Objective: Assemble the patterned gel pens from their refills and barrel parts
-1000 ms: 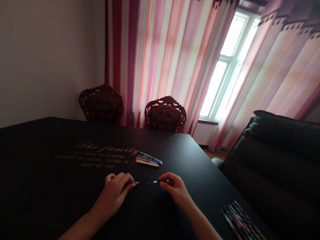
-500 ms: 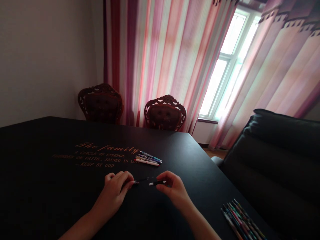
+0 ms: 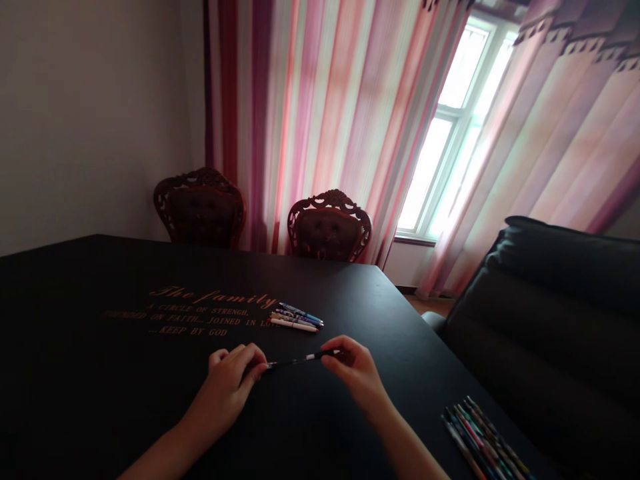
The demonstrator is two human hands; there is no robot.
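Note:
Over the dark table, my left hand (image 3: 235, 373) pinches the end of a thin dark pen refill (image 3: 287, 362), which points to the right. My right hand (image 3: 353, 367) holds a short black pen barrel (image 3: 327, 354) with a pale end between thumb and fingers. The barrel's pale end lines up with the tip of the refill and seems to meet it; whether the tip is inside is too small to tell. Just beyond the hands lies a small group of pens (image 3: 296, 318), among them a white one with red ends.
At the lower right, several more pens (image 3: 483, 440) lie side by side near the edge of the black table (image 3: 75, 373). Two carved chairs (image 3: 327, 230) stand behind the table. A black leather seat (image 3: 560, 320) is on the right.
My right hand has moved slightly right and up with the barrel, whose pale end now lines up with the refill instead of sitting below it. My left hand has barely moved.

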